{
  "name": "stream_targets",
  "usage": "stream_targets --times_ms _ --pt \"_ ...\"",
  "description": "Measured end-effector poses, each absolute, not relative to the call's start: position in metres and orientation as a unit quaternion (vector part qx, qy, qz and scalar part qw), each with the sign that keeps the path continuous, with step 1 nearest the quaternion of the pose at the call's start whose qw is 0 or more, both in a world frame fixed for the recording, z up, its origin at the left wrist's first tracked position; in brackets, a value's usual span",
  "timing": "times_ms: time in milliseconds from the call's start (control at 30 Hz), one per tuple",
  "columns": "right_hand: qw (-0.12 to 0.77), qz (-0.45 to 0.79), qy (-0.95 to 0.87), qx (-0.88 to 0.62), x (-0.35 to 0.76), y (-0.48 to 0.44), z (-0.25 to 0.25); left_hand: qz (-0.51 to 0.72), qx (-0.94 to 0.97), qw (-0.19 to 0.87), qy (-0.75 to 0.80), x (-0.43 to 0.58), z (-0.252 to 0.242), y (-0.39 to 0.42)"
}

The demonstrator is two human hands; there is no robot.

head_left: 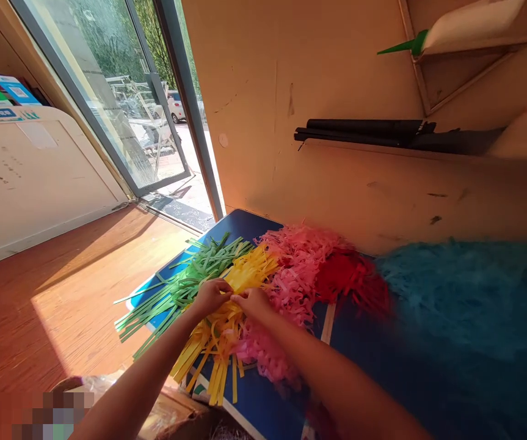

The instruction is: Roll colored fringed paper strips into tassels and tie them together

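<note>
L. & R. hands' fingers, L. hand (212, 297), R. hand (254, 303), meet above yellow strips (253, 267) on the blue surface (238, 222); grip unclear from here. Green (210, 258), pink (297, 244) & red strips (348, 275) lie alongside, unhandled; yellow's completion: can't tell.

Green streamers (212, 263), yellow streamers (249, 269): smooth flat strips, paper or thin plastic, slight sheen. Pink shreds (293, 284): crinkled, tissue-like, matt. Tabletop (359, 342): smooth. Floor (93, 311): wood-grained, satin. Door pane (107, 49): glossy glass; doorframe (174, 61) metal-looking. Wall (245, 122): matt, scuffed. Box (192, 421): matt cardboard.
</note>
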State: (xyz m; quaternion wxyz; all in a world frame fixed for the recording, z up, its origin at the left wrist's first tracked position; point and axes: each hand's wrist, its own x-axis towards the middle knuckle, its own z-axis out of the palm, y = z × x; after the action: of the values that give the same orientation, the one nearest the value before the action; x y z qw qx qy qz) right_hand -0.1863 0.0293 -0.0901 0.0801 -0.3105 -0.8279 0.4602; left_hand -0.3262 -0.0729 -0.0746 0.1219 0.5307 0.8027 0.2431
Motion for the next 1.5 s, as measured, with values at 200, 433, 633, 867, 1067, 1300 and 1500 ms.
stream_targets --times_ms 200,433,633,867,1067,1300,1500 --pt "0.071 0.479 -0.808 -0.337 -0.195 0.035 -0.112 0.270 0.502 0.128 0.812 -0.330 -0.074 -0.076" --pt "0.097 0.499 -0.788 -0.348 -0.195 0.034 -0.124 0.243 0.453 0.162 0.842 -0.315 -0.070 -0.069" --pt "0.099 0.497 -0.785 -0.357 -0.194 0.031 -0.122 0.192 0.449 0.164 0.857 -0.304 -0.058 -0.059" --pt "0.101 0.451 -0.814 -0.352 -0.182 0.027 -0.103 0.162 0.425 0.160 0.876 -0.301 -0.051 -0.059" --pt "0.133 0.385 -0.857 -0.315 -0.166 0.016 -0.077 0.158 0.416 0.172 0.879 -0.304 -0.051 -0.060" --pt "0.057 0.344 -0.898 -0.270 -0.164 0.021 -0.073 0.145 0.403 0.160 0.889 -0.305 -0.050 -0.061" --pt "-0.006 0.293 -0.918 -0.267 -0.161 0.024 -0.072 0.112 0.383 0.100 0.911 -0.300 -0.047 -0.061"
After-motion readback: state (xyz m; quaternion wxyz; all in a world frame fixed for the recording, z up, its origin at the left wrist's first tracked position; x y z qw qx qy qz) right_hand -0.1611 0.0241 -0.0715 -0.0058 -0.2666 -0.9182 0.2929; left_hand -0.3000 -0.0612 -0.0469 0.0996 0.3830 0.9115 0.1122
